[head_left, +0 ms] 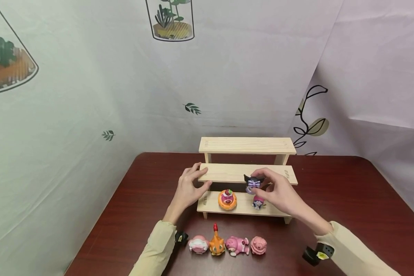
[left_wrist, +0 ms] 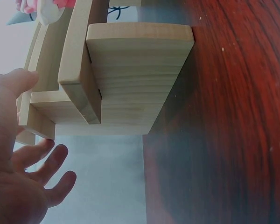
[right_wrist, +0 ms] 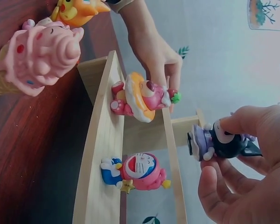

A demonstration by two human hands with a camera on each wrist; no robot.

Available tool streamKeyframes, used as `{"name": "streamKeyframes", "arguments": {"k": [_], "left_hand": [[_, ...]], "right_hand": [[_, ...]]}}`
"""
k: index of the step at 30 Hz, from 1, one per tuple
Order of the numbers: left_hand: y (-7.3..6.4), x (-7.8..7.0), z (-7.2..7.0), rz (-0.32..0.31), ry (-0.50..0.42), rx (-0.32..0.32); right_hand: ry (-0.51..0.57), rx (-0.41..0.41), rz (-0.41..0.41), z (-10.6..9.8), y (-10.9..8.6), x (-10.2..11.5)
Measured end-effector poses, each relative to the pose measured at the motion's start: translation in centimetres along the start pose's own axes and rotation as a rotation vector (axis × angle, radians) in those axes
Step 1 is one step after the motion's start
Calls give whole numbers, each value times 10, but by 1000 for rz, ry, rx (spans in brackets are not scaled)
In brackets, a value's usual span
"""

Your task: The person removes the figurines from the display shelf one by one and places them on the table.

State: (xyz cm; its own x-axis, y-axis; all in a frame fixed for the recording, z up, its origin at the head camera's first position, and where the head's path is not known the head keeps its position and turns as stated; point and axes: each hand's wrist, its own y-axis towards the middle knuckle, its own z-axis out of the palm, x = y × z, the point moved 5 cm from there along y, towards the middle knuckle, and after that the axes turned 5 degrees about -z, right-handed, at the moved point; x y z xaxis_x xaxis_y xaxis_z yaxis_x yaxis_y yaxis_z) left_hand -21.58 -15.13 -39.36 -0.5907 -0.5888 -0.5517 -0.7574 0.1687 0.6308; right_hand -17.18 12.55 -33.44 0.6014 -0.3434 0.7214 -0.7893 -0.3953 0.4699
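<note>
Between thumb and fingers of the right hand: the black-and-purple figurine, pinched by the head, roughly upright, near the front edge of the middle board of the wooden stand, above the pink-hooded figure. Apparently a placing on the stand; cannot tell whether for the middle or lower board.

Best to keep the pinch light and high, leaving the base free to land first. For the middle board, clear the front edge, then lower straight down. For the lower board, take care not to knock the pink-hooded figure with a low finger. Let go only after feeling the base sit flat.

Left hand gripping the left end of the middle board: useful bracing, worth holding without sideways pull until release.

Farther left on the lower board, the doughnut figure, well apart from the pink-hooded figure. In front, in a row on the table, four more figures, with the pink-and-white figure nearest the left sleeve; draw back high there.
</note>
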Motion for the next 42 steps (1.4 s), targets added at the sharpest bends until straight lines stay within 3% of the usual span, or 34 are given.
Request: {"name": "streamKeyframes", "arguments": {"k": [9,27,42], "left_hand": [[0,0,-1,8,0,-3],[1,-2,-1,1,-1,5],[-1,0,0,-18,20,4]], "right_hand": [[-39,-6,16,-4,-11,1],[-46,-72,-48,-15,-35,6],[-38,-58,-30,-14,-63,2]]}}
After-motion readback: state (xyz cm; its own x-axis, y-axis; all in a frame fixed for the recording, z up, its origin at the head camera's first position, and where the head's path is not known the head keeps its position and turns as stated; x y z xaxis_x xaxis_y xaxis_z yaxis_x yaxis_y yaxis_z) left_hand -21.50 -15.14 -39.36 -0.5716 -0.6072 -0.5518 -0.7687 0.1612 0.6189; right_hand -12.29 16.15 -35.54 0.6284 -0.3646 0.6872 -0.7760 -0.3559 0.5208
